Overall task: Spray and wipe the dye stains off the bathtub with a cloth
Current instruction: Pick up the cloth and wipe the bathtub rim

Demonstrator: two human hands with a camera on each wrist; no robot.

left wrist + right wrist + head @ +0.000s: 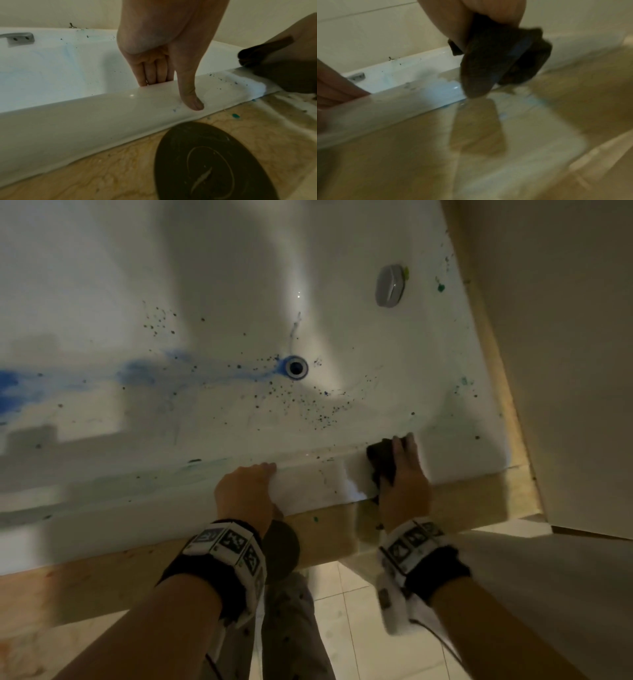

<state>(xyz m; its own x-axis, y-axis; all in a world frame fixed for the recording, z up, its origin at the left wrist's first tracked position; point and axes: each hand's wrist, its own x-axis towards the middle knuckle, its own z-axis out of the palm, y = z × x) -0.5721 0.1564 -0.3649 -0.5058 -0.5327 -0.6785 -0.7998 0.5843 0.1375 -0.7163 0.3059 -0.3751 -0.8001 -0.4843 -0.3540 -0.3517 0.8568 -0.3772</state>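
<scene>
Step in hand: wiping the near rim of the bathtub (144,498) with the cloth (382,455), close to the right corner.
Right hand (404,484): fingers laid over the dark cloth and curled round it, pressing it on the rim; in the right wrist view the cloth bunched under the palm, picture blurred.
Left hand (245,491): resting on the rim to the left of the cloth, fingers hooked over the inner edge, thumb (190,93) stretched along the top; holding nothing, only giving support.
Doing it well: probably best with flat, firm pressure and short strokes along the rim, over the dark specks (221,79) that lie between thumb and cloth; then turning the cloth to a cleaner side, since a soiled side can smear the dye.
Still to do, as judged: much. Blue streak (144,371) across the tub floor up to the drain (296,367), many dark specks around the drain, green spots (441,287) near the overflow plate (390,285).
Spray bottle: not visible in any view.
Around: beige stone ledge (462,501) along the outer side of the tub, with a green spot (315,519) on it; grab handle (17,37) on the far wall of the tub; tiled floor (359,628) below.
In the way: a knee (214,162) pressed close to the ledge; left hand itself covers a part of the rim, so a shift may be needed to reach there.
</scene>
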